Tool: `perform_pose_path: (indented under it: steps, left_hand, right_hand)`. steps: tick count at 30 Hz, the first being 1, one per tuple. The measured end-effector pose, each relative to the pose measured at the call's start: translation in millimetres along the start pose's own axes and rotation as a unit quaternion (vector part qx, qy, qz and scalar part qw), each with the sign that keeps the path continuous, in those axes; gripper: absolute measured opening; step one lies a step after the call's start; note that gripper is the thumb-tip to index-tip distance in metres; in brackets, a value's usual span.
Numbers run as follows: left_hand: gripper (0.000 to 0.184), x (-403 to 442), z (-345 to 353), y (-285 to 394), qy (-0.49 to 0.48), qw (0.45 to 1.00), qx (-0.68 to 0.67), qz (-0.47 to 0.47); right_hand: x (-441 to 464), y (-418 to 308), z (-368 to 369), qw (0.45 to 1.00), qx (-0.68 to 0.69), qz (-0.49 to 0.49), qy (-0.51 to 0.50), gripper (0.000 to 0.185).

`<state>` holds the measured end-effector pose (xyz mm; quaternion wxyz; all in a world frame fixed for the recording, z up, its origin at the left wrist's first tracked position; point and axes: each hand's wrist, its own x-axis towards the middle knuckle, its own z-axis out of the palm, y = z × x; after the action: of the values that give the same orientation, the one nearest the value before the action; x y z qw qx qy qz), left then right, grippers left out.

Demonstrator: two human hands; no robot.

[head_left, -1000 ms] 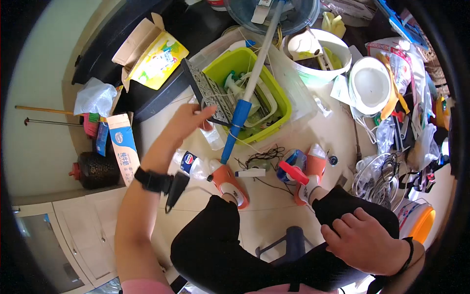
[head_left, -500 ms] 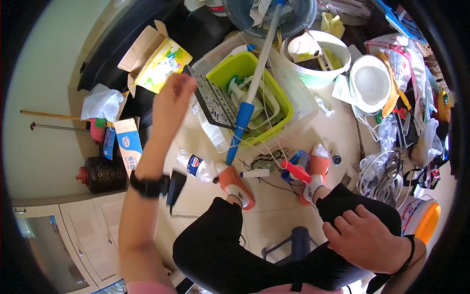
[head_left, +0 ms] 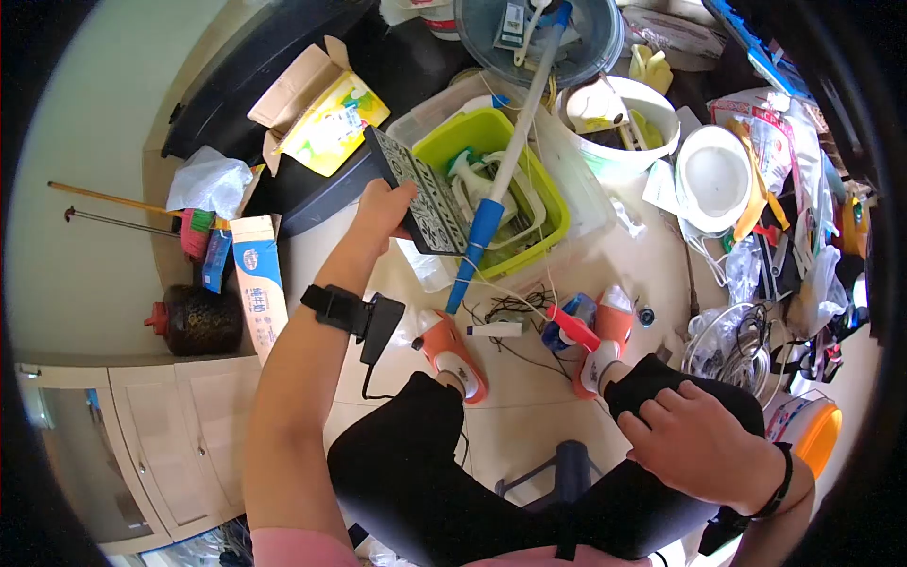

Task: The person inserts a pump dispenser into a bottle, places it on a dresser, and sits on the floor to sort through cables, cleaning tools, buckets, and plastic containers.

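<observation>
My left hand [head_left: 383, 210] is closed on the left edge of a black board with white printed patterns [head_left: 425, 189]. The board stands tilted against the left side of a lime-green tub [head_left: 559, 213]. Inside this tub are pale plastic pieces and a spray-type head. Across it slants a white pole with a blue end [head_left: 487, 227]. My right hand [head_left: 694, 439] rests palm down on my right knee, fingers loosely bent and apart, holding nothing. A black device [head_left: 378, 326] is strapped to my left wrist.
On the floor by my orange shoes lie a red-handled object [head_left: 573, 329], a white stick-like piece [head_left: 496, 330] and dark cords. A white bucket [head_left: 652, 156] stands behind right; bags and coiled cable [head_left: 742, 350] crowd the right. Left are boxes [head_left: 260, 279] and a dark jug [head_left: 203, 321].
My left hand has moved down and right from the board's upper corner to its left edge. My left forearm now covers most of the Pepsi bottle. My right hand stays on the knee.
</observation>
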<state>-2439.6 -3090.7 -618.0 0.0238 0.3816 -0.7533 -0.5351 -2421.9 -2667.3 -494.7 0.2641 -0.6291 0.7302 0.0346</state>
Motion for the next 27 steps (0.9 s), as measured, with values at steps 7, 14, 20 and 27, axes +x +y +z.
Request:
perform_pose_path:
  steps: [7, 14, 20, 27]
  left_hand:
    - [0.033, -83.8, -56.3, 60.5, 0.099, 0.991, 0.016, 0.084]
    - [0.035, -268.6, -135.9, 43.3, 0.207, 0.926, -0.239, 0.206]
    - [0.049, -480.4, -104.0, -99.6, 0.172, 0.738, -0.649, 0.074]
    - [0.040, -531.8, -61.4, -103.9, 0.214, 0.597, -0.766, 0.110]
  right_hand:
    - [-3.5, -8.7, 2.2, 1.000, 0.000, 0.002, 0.030, 0.027]
    - [26.0, -40.7, -6.0, 0.998, -0.026, -0.058, 0.018, 0.023]
    - [69.7, -94.5, 37.7, 0.978, 0.112, -0.061, 0.167, 0.018]
    - [151.9, 20.9, 8.1, 0.960, -0.178, -0.206, -0.071, 0.040]
